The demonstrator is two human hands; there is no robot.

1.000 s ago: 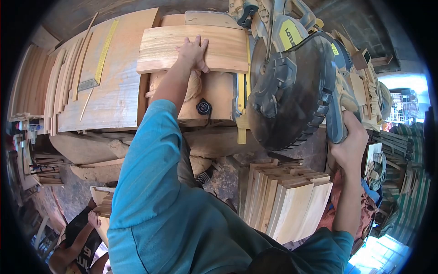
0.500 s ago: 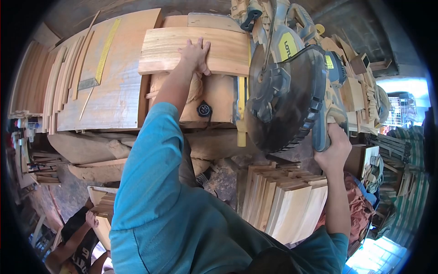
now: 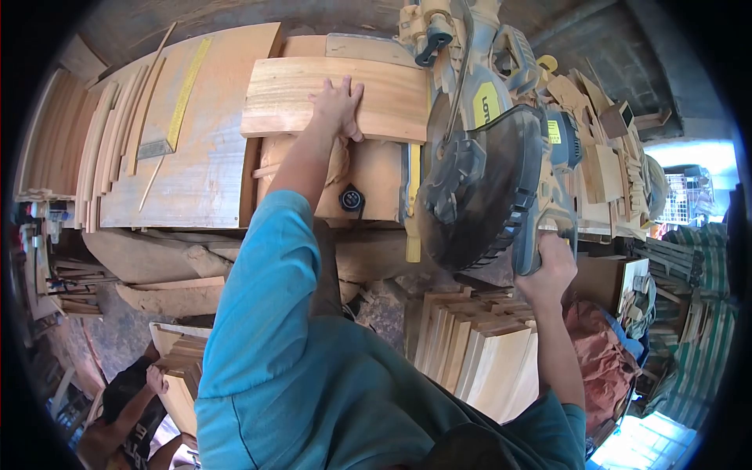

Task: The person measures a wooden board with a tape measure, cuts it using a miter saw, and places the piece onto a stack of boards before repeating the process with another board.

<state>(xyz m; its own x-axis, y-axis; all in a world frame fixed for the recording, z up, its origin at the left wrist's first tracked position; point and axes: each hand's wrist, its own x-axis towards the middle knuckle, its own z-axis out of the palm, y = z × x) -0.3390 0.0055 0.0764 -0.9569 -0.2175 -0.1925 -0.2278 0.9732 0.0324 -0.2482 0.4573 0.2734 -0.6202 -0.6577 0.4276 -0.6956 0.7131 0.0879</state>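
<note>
Your left hand (image 3: pixel 338 103) lies flat, fingers spread, on the wooden board (image 3: pixel 337 99), which sits on the saw table just left of the blade. Your right hand (image 3: pixel 548 270) is wrapped tight around the handle of the saw (image 3: pixel 482 180), whose blade guard hangs above your fist.

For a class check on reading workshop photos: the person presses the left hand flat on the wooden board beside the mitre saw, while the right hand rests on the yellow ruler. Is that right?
Not quite. The head view shows the right hand gripping the handle of the mitre saw, not resting on the yellow ruler, which lies untouched far to the left. The left hand does press flat on the wooden board beside the saw.
</note>
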